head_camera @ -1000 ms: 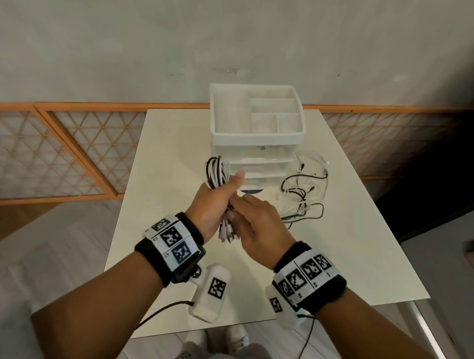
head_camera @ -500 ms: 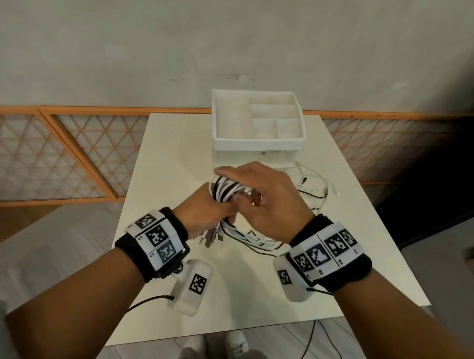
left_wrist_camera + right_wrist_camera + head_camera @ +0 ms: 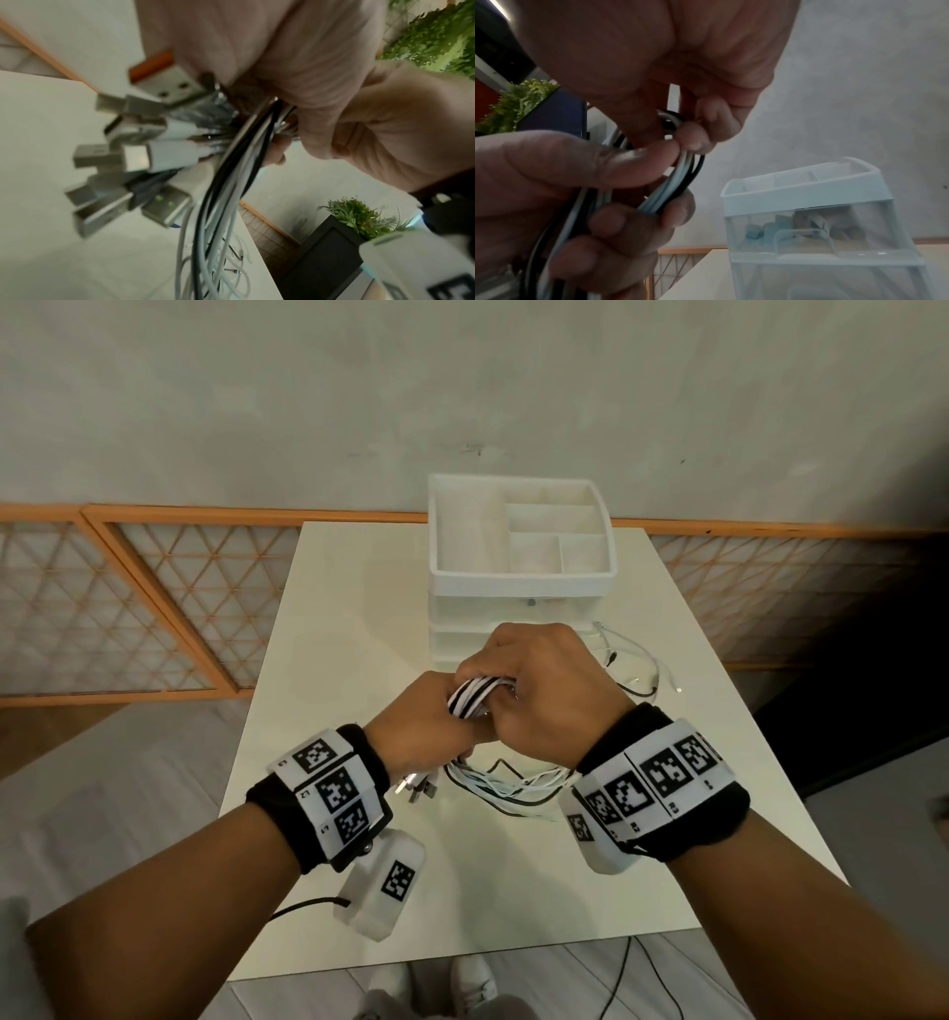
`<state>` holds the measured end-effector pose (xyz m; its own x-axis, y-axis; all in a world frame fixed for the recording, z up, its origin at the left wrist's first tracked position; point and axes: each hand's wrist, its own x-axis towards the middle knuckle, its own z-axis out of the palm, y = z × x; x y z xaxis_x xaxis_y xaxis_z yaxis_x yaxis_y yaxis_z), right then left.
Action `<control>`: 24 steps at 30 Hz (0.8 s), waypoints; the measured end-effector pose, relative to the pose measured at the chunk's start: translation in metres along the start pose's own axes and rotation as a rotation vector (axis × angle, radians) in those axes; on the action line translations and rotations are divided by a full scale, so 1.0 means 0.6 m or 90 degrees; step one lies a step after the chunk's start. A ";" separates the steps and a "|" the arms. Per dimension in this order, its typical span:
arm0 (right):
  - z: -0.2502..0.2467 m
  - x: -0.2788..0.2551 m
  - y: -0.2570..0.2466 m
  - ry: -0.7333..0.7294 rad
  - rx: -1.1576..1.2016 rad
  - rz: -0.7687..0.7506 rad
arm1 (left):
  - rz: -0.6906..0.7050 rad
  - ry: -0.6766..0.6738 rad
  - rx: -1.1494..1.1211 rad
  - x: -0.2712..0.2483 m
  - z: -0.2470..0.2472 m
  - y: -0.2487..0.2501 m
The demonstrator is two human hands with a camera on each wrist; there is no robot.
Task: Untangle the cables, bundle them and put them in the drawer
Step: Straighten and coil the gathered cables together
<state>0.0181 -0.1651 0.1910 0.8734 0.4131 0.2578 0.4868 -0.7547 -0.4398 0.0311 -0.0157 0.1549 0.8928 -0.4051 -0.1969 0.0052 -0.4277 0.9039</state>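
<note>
Cable bundle (image 3: 477, 698) sat mostly hidden between the two hands; only a short striped arc of black and white strands showed above the fingers in the head view. Strand count could not be made out. Left wrist view was blurred; the plug ends (image 3: 144, 146) fanned out below the left grip, roughly eight USB-type plugs, the exact number uncertain.

Left hand (image 3: 426, 726) was clenched around the bundle, knuckles up, forearm entering from lower left. Right hand (image 3: 544, 690) arched over the top of the same bundle, wrist bent down, grasping the looped strands; in the right wrist view its thumb (image 3: 598, 162) and fingertips (image 3: 693, 140) pinched the strands. Both grips touched each other, held above the desk (image 3: 359, 608). One marker band on each wrist.

Below the grips, loose strands (image 3: 513, 788) hung in a loop down toward the desk surface; whether they touched it could not be told.

Beyond and right of the grips, a few separate loose cables (image 3: 637, 670) lay on the desk, tangled, count unclear.

Just beyond the grips stood one white drawer unit (image 3: 518, 580) with a divided open tray on top. Its lower drawers were largely covered by the hands. Right wrist view showed the top clear drawer (image 3: 808, 233) closed, with small items inside, unidentifiable.
</note>
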 end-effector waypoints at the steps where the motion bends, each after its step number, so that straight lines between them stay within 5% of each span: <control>1: 0.001 -0.002 -0.004 -0.001 -0.001 0.014 | 0.000 0.008 0.003 -0.003 0.006 -0.002; 8: 0.007 -0.014 -0.012 0.211 0.183 0.123 | 0.046 0.110 -0.023 0.000 -0.010 -0.003; 10: 0.013 -0.026 -0.001 0.128 0.287 0.187 | 0.055 0.151 -0.090 0.001 -0.024 0.004; 14: 0.066 -0.054 0.022 -0.196 0.196 0.256 | 0.107 0.104 -0.188 -0.006 -0.037 0.028; 20: 0.114 -0.074 0.090 -0.196 -0.001 0.361 | 0.013 -0.036 -0.126 -0.016 -0.022 0.015; 24: 0.087 -0.073 0.106 -0.122 -0.167 0.340 | -0.065 -0.030 -0.012 -0.021 0.002 -0.019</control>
<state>0.0115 -0.2046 0.1071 0.9939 0.0098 -0.1098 -0.0162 -0.9722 -0.2335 0.0193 -0.0067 0.1463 0.8652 -0.3973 -0.3059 0.1048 -0.4534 0.8851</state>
